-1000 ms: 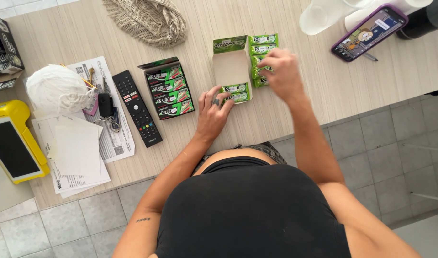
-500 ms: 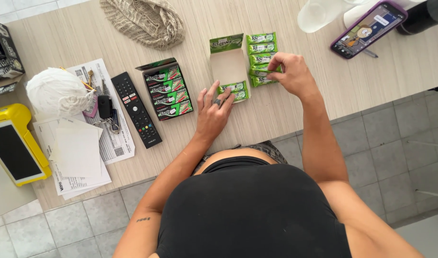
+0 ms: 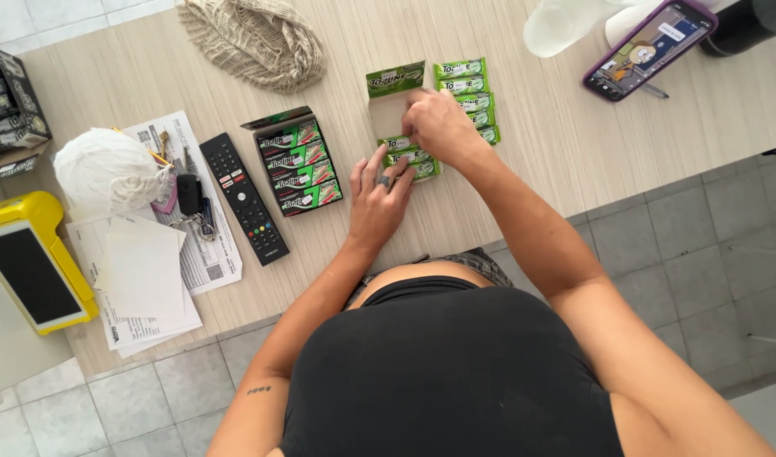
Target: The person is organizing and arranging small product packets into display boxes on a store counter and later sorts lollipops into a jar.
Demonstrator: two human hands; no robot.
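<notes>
View from above my own hands at a pale wooden counter (image 3: 523,182). My left hand (image 3: 379,199) lies flat, fingers spread, its fingertips resting on the green packs at the near end of an open green carton (image 3: 396,110) — it grips nothing, only presses down. My right hand (image 3: 438,127) is curled over the carton's middle, fingers bent; whether it holds a pack I cannot tell, since the knuckles hide the fingertips. The carton lies on the counter straight ahead of me, its flap (image 3: 395,78) folded back at the far end. Just beside it, to the right, a row of loose green packs (image 3: 466,85) lies flat on the wood. To the left, apart from the carton, a second open box of green packs (image 3: 296,165), then a black remote control (image 3: 244,199), keys on papers (image 3: 151,271), a ball of white yarn (image 3: 107,169) and a yellow card terminal (image 3: 32,267). Far right — a phone in a purple case (image 3: 650,46).
</notes>
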